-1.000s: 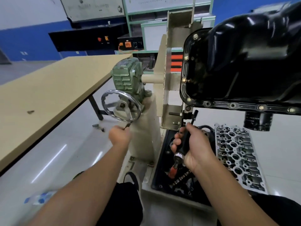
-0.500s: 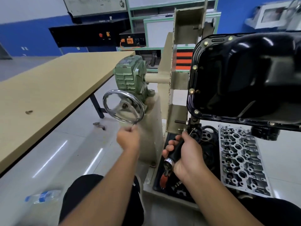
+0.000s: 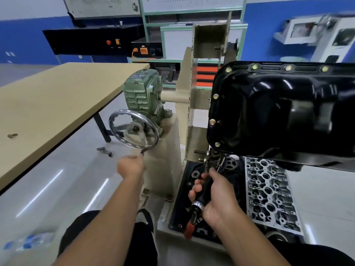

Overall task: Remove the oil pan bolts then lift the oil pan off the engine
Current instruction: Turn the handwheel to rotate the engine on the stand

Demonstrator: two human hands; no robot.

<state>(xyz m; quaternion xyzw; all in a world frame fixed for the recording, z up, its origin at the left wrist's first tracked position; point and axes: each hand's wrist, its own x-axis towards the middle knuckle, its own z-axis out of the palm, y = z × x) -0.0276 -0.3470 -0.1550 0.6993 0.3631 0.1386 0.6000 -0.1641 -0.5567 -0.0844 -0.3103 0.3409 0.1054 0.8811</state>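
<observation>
The glossy black oil pan (image 3: 284, 112) fills the upper right, mounted on the engine stand and facing me. Gold bolts (image 3: 215, 96) dot its flange along the left and top edges. My left hand (image 3: 131, 166) is closed on the crank handle at the bottom of the silver handwheel (image 3: 133, 129) of the green gearbox (image 3: 143, 95). My right hand (image 3: 215, 194) grips a black ratchet wrench (image 3: 201, 196) with a red tip, held below the pan's lower left corner.
A wooden table (image 3: 48, 104) runs along the left with a loose bolt (image 3: 12, 135) on it. A cylinder head (image 3: 269, 196) and a black parts tray (image 3: 184, 214) lie on the floor under the pan. A plastic bottle (image 3: 28, 242) lies at bottom left.
The oil pan has rotated so its bottom faces me more squarely. My left hand has moved with the wheel's handle. My right hand still holds the ratchet.
</observation>
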